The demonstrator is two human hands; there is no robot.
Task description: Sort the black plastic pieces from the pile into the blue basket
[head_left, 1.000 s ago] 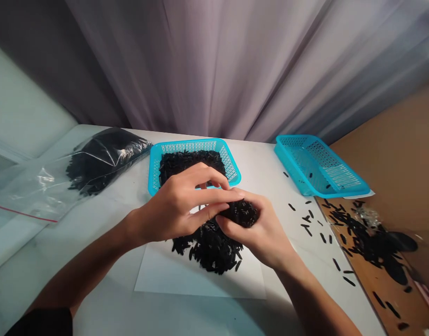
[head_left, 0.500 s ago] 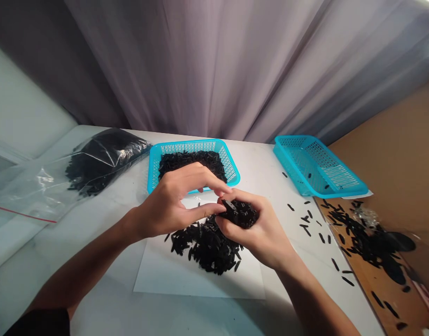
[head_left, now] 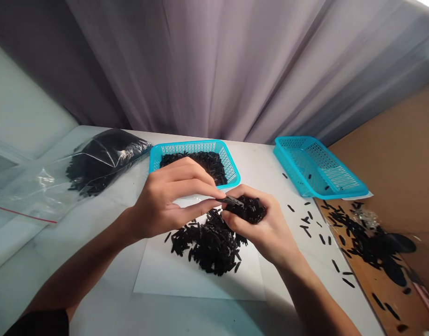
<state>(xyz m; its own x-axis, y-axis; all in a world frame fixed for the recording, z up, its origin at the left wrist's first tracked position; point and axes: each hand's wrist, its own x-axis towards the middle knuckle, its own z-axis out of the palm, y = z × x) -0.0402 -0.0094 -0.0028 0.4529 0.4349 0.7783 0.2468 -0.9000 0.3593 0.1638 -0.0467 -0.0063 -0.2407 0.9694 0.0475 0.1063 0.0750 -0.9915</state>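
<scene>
My right hand is wrapped round a bundle of small black strips. At the bundle's left end, my left hand pinches black strips between thumb and fingers. Below both hands, a loose heap of black pieces lies on a white sheet. Just behind my left hand stands a blue basket with many more black pieces in it, partly hidden by that hand.
A clear bag of black pieces lies at the left. At the right are another blue basket and a brown board with scattered black pieces. A curtain hangs behind the table.
My left thumb and fingertips have closed on strips at the bundle's end. My right hand has shifted slightly to the right with the bundle.
</scene>
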